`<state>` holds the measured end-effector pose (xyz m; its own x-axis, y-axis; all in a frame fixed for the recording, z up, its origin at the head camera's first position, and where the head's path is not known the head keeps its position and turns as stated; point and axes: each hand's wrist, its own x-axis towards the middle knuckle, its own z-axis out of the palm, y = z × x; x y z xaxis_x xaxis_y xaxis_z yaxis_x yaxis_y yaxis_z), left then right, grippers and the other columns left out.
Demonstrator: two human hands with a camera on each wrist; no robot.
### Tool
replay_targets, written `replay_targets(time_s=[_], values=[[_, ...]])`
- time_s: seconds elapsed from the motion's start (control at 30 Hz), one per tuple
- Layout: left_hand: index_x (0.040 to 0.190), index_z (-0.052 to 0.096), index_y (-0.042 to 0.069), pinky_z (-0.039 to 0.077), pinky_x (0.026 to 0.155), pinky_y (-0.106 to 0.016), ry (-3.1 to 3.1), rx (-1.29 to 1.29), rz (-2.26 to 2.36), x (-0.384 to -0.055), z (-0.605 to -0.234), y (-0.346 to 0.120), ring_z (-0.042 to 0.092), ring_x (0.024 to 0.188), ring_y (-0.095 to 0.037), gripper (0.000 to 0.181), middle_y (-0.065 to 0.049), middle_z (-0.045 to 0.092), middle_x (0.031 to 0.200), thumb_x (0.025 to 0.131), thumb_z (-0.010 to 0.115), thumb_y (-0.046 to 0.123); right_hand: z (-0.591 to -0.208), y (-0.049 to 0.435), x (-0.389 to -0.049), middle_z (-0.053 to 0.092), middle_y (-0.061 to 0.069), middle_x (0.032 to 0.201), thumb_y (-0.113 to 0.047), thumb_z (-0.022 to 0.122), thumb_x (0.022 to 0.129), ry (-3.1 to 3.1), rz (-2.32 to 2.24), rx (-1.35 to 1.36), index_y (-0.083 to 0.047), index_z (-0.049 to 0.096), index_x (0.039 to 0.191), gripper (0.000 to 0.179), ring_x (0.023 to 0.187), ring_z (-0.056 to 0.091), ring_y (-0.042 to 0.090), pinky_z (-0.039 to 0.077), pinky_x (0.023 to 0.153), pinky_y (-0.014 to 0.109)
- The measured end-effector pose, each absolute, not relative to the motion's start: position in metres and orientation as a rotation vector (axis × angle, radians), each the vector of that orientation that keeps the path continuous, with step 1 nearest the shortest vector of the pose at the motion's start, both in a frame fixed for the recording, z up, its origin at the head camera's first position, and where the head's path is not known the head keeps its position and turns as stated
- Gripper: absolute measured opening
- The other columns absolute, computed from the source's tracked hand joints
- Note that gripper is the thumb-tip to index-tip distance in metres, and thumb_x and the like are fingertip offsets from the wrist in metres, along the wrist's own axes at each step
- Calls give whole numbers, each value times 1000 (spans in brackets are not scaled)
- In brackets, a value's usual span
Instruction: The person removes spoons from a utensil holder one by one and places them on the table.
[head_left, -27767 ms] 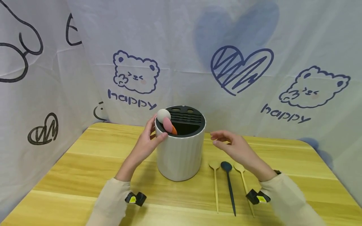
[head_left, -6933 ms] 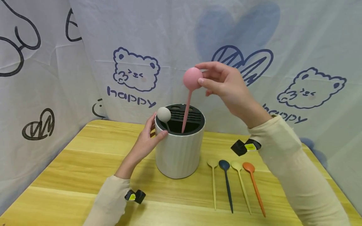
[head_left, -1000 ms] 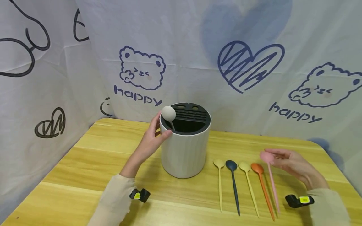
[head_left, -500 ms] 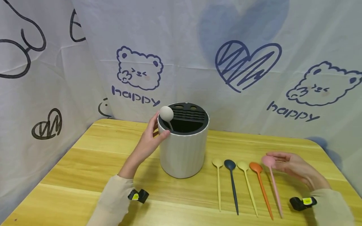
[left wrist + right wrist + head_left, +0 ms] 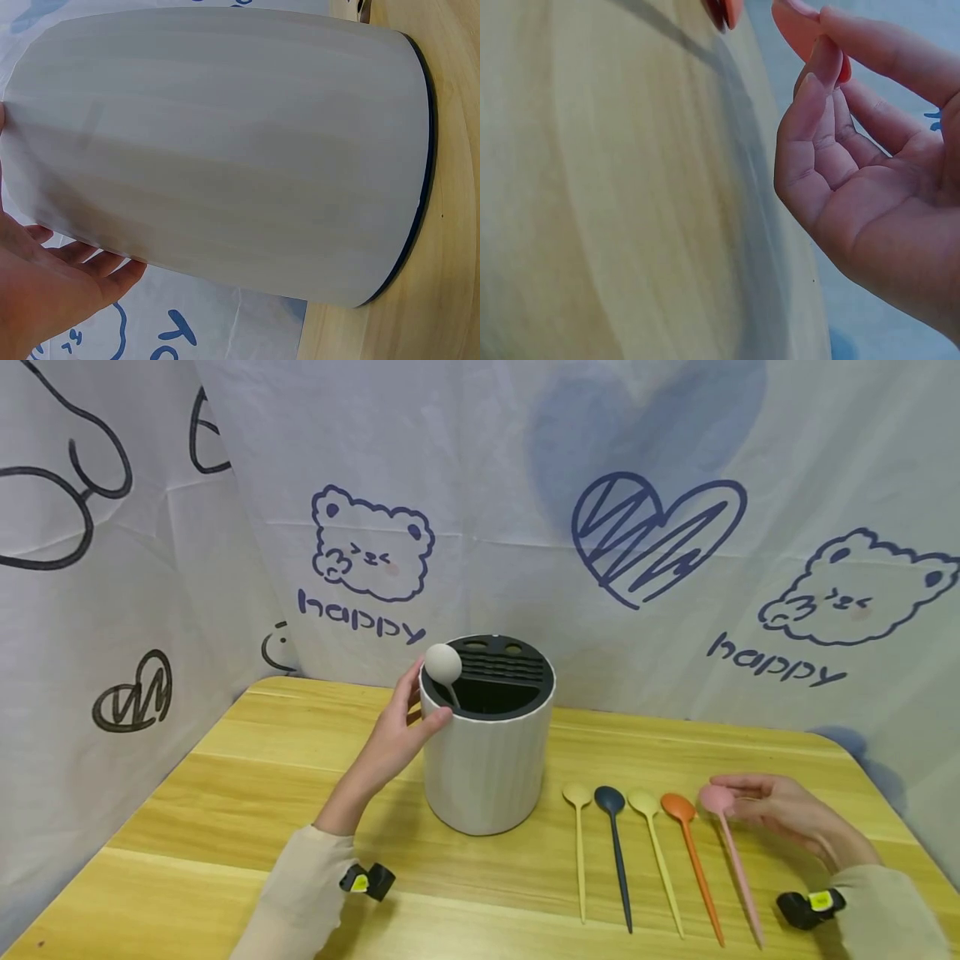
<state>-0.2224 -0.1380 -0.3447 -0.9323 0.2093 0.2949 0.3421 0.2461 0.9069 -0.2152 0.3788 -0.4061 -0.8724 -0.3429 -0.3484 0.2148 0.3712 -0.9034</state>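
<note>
My left hand holds the upper left side of the white ribbed utensil holder, thumb near the front rim and the other fingers behind it. Inside the holder leans a whitish spoon, its round head above the black slotted top. Over on the right, my right hand pinches the bowl of a pink spoon, whose handle lies toward the table's front. In the right wrist view, the pink bowl's edge shows between thumb and fingers. An orange spoon lies just left of the pink one.
Left of the orange spoon lie a pale yellow spoon, a dark blue spoon and another yellowish spoon, roughly in a row. The wooden table ends at a printed white cloth.
Over the last second the right hand brought the pink spoon down and slightly right, beside the orange one. Earlier, both came from the holder. The left hand stays on the holder.
</note>
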Motion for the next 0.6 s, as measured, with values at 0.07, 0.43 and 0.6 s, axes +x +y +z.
replay_targets(time_s=[0.07,0.43,0.6], values=[[156,15,15,29,109,-52,-2389,-528,-1786,-222,-344,-138,29,139,-34,79,-14,24,156,92,60,32,-407,379,-216,59,15,128,-13,66,92,2185,-1486,-109,16,34,140,64,102,59,5,50,85,24],[156,15,15,29,109,-53,-2387,-523,-1792,-222,-345,-138,30,139,-34,79,-14,24,156,92,60,31,-417,379,-223,66,9,115,1,64,89,1995,-1642,-108,19,37,137,58,100,64,14,53,87,34],[156,15,15,30,109,-53,-2389,-529,-1786,-223,-344,-138,30,138,-34,80,-14,24,156,92,60,34,-417,378,-223,66,11,116,1,65,88,2028,-1607,-84,20,33,138,62,99,64,14,53,88,35]])
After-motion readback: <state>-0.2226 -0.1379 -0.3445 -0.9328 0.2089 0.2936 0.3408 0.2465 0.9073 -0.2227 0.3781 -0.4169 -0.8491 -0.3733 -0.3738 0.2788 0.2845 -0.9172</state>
